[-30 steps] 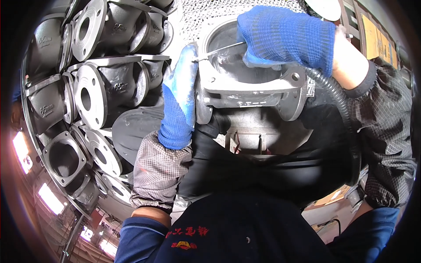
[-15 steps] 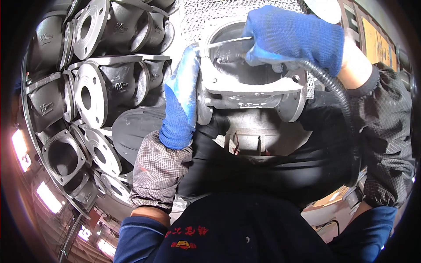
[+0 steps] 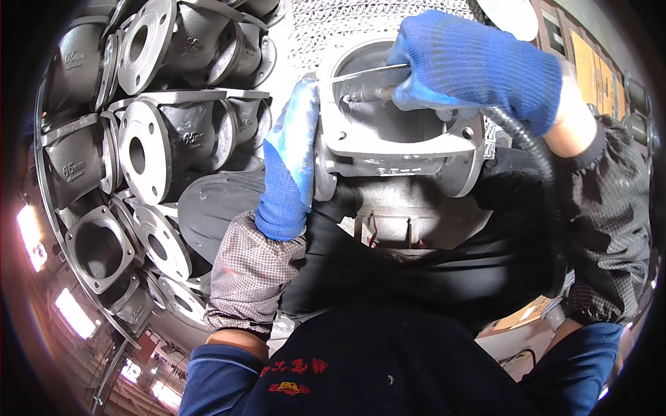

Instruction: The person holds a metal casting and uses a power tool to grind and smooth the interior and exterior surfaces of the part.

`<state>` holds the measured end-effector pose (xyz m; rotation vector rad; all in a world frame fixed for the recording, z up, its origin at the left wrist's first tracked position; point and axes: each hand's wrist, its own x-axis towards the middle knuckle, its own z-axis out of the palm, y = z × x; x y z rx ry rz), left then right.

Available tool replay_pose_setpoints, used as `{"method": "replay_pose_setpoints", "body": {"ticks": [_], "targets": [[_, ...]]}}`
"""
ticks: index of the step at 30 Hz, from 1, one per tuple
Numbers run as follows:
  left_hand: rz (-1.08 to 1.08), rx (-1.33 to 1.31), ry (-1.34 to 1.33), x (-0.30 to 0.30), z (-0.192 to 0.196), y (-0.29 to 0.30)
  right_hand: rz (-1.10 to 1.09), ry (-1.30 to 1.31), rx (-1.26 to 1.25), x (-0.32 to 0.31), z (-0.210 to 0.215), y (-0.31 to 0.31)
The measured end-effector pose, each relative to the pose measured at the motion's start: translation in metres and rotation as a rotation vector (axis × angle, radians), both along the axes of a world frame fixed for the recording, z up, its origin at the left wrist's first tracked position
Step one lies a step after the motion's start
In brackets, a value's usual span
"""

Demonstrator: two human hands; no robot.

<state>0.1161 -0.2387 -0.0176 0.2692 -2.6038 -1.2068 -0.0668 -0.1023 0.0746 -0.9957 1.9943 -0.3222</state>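
Note:
A grey cast-iron valve body point(image 3: 406, 147) lies before me, its wide square-flanged opening facing up and round flanges at its sides. My left hand point(image 3: 295, 132), in a blue glove with a pale palm, holds the left side flange. Its fingertips are at the opening's left rim. My right hand point(image 3: 479, 69), gloved in blue, is closed around a hand-held rotary grinder over the opening. The grinder's slim tip point(image 3: 366, 96) points left inside the bore. A thin pale rod point(image 3: 368, 71) runs from the right fingers toward the left fingertips; how it is held is hidden.
Several similar valve bodies point(image 3: 198, 132) are stacked at the left. A ribbed black hose point(image 3: 520, 135) trails from my right hand past the forearm. Perforated mesh point(image 3: 326, 31) lies beyond the casting. My dark-trousered legs point(image 3: 416, 277) flank the work. Brown boards point(image 3: 596, 66) stand far right.
My right hand has moved slightly right, and the grinder's tip now shows plainly inside the opening. The casting has shifted slightly toward me, and my left hand keeps its hold.

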Motion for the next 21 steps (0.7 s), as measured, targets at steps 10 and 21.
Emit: {"method": "replay_pose_setpoints", "body": {"ticks": [10, 21], "targets": [[-0.038, -0.199, 0.087, 0.004, -0.007, -0.005, 0.140, 0.160, -0.006, -0.001, -0.015, 0.001], [-0.035, -0.031, -0.060, 0.009, -0.003, 0.000, 0.421, 0.479, -0.129, -0.012, -0.015, 0.008]]}}
